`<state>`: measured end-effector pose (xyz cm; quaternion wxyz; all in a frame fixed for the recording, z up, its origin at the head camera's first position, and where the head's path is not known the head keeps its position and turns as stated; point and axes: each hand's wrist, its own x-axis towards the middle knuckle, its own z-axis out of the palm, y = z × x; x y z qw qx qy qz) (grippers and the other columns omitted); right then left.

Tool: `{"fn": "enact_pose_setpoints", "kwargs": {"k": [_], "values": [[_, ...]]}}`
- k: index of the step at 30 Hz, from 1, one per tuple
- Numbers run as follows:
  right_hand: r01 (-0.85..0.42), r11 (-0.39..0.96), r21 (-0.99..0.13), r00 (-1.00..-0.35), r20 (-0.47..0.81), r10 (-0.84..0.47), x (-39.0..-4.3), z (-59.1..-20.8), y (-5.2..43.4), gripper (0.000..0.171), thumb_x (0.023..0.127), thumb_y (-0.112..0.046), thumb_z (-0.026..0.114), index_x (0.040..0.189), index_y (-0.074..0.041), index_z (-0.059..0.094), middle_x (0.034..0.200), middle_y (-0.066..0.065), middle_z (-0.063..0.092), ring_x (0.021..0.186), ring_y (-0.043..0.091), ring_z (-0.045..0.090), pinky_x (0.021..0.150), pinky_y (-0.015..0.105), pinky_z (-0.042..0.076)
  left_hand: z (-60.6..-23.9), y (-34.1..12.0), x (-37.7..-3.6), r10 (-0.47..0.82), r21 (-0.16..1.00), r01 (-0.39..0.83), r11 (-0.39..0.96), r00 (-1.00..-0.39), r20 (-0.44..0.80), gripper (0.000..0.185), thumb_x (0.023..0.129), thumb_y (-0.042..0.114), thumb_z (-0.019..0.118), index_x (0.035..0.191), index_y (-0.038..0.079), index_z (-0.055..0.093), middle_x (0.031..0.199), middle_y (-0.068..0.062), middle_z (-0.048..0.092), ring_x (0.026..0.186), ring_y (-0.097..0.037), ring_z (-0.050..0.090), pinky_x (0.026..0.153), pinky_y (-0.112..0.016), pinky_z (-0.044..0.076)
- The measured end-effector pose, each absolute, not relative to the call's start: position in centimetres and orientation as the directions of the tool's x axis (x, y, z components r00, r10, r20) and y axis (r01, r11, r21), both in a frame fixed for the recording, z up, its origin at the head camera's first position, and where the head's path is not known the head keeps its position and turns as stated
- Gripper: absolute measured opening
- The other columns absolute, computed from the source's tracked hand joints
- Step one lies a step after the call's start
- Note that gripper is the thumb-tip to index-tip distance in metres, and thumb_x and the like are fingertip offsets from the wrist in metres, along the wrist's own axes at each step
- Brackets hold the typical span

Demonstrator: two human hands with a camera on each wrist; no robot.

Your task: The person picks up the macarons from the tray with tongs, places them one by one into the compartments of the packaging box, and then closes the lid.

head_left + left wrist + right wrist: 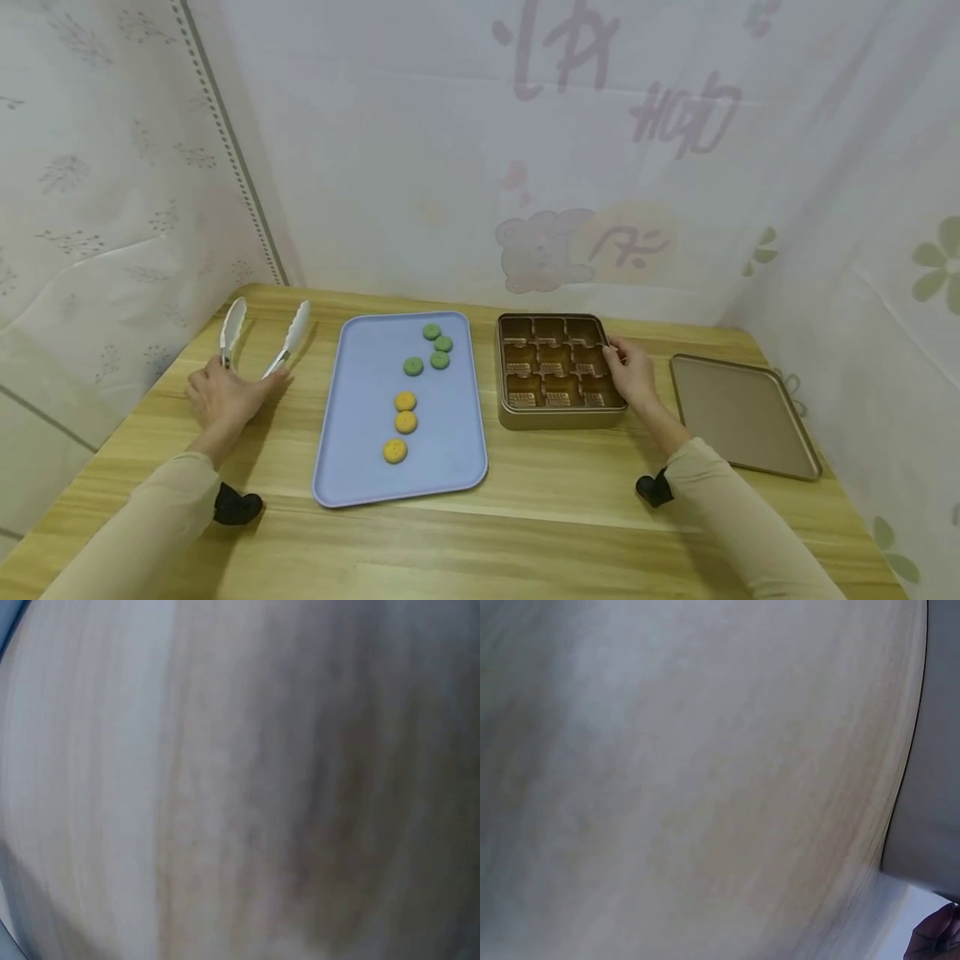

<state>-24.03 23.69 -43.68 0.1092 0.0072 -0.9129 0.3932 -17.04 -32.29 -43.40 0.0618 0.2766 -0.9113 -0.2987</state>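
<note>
White tongs [294,337] lie spread open at the table's far left. My left hand [225,397] covers their hinged end, and its fingers seem to close round it. A blue tray [450,433] holds several green cookies [435,346] and three yellow cookies [405,423] in a line. To its right stands a gold box [558,417] divided into empty compartments. My right hand [632,372] grips the box's right rim, fingertips over the edge. Both wrist views show only blurred wood.
The box's flat gold lid [742,414] lies at the far right near the table edge. White curtains close in the back and both sides. Bare wooden tabletop [525,533] stretches along the front.
</note>
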Motion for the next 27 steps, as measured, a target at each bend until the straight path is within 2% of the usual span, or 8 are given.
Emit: {"fn": "enact_pose_setpoints", "kwargs": {"k": [4, 7, 11, 15, 18, 22, 25, 27], "values": [[-0.102, 0.692, -0.715, -0.976, 0.208, 0.072, -24.1, -43.8, 23.6, 0.033, 0.101, -0.011, 0.052, 0.128, 0.005, 0.06, 0.096, 0.026, 0.065, 0.076, 0.021, 0.056, 0.061, 0.025, 0.044, -43.4, -32.5, -16.4, -0.526, 0.605, -0.443, 0.661, -0.849, -0.047, 0.106, 0.079, 0.053, 0.074, 0.144, -0.015, 0.024, 0.135, -0.042, 0.029, 0.119, -0.051, 0.027, 0.096, -0.057, 0.028], [-0.108, 0.692, -0.714, -0.973, 0.219, 0.073, -24.1, -43.9, 23.6, 0.032, 0.1, -0.011, 0.052, 0.127, 0.006, 0.061, 0.096, 0.026, 0.065, 0.076, 0.02, 0.056, 0.06, 0.024, 0.044, -43.3, -32.4, -15.7, -0.478, 0.619, -0.374, 0.69, -0.878, 0.002, 0.101, 0.078, 0.05, 0.077, 0.14, -0.015, 0.032, 0.132, -0.04, 0.032, 0.118, -0.051, 0.029, 0.093, -0.057, 0.029], [-0.092, 0.693, -0.715, -0.975, 0.206, 0.083, -24.1, -43.9, 23.7, 0.034, 0.101, -0.013, 0.051, 0.129, 0.005, 0.06, 0.096, 0.026, 0.064, 0.077, 0.021, 0.055, 0.061, 0.025, 0.044, -43.0, -32.2, -14.4, -0.34, 0.609, -0.212, 0.764, -0.935, 0.101, 0.094, 0.078, 0.046, 0.079, 0.136, -0.015, 0.038, 0.123, -0.038, 0.04, 0.113, -0.05, 0.035, 0.086, -0.058, 0.033], [-0.081, 0.697, -0.712, -0.978, 0.191, 0.081, -24.0, -43.8, 23.7, 0.035, 0.102, -0.014, 0.05, 0.131, 0.003, 0.059, 0.098, 0.025, 0.063, 0.08, 0.024, 0.055, 0.062, 0.026, 0.044, -42.4, -32.2, -12.6, -0.195, 0.554, -0.088, 0.828, -0.971, 0.138, 0.1, 0.077, 0.046, 0.08, 0.142, -0.014, 0.034, 0.122, -0.04, 0.043, 0.105, -0.05, 0.043, 0.078, -0.059, 0.039], [-0.091, 0.703, -0.705, -0.978, 0.197, 0.072, -24.0, -43.8, 23.8, 0.035, 0.102, -0.014, 0.05, 0.131, 0.004, 0.058, 0.098, 0.026, 0.064, 0.079, 0.024, 0.056, 0.062, 0.025, 0.044, -42.0, -32.0, -11.3, -0.078, 0.52, 0.022, 0.854, -0.983, 0.169, 0.099, 0.073, 0.042, 0.084, 0.141, -0.013, 0.038, 0.12, -0.039, 0.045, 0.1, -0.049, 0.049, 0.073, -0.059, 0.043], [-0.094, 0.704, -0.704, -0.976, 0.204, 0.074, -23.9, -43.7, 23.8, 0.035, 0.102, -0.014, 0.05, 0.131, 0.004, 0.058, 0.096, 0.026, 0.063, 0.077, 0.023, 0.055, 0.061, 0.026, 0.043, -41.6, -31.4, -9.9, 0.095, 0.478, 0.215, 0.852, -0.96, 0.262, 0.094, 0.063, 0.035, 0.091, 0.134, -0.009, 0.049, 0.109, -0.028, 0.056, 0.087, -0.033, 0.057, 0.068, -0.042, 0.048], [-0.102, 0.705, -0.702, -0.973, 0.217, 0.075, -23.9, -43.6, 23.7, 0.034, 0.101, -0.013, 0.051, 0.13, 0.004, 0.059, 0.095, 0.026, 0.063, 0.078, 0.026, 0.057, 0.062, 0.026, 0.044, -41.5, -30.8, -9.0, 0.196, 0.444, 0.326, 0.834, -0.929, 0.314, 0.089, 0.057, 0.033, 0.094, 0.128, -0.006, 0.056, 0.1, -0.015, 0.06, 0.081, -0.016, 0.054, 0.063, -0.027, 0.044], [-0.111, 0.705, -0.701, -0.973, 0.223, 0.068, -23.8, -43.6, 23.6, 0.034, 0.101, -0.012, 0.051, 0.13, 0.005, 0.059, 0.095, 0.027, 0.063, 0.079, 0.029, 0.058, 0.063, 0.026, 0.044, -41.4, -30.5, -8.4, 0.246, 0.435, 0.379, 0.817, -0.911, 0.332, 0.088, 0.055, 0.031, 0.095, 0.127, -0.005, 0.058, 0.099, -0.011, 0.061, 0.08, -0.009, 0.053, 0.063, -0.024, 0.044]]}}
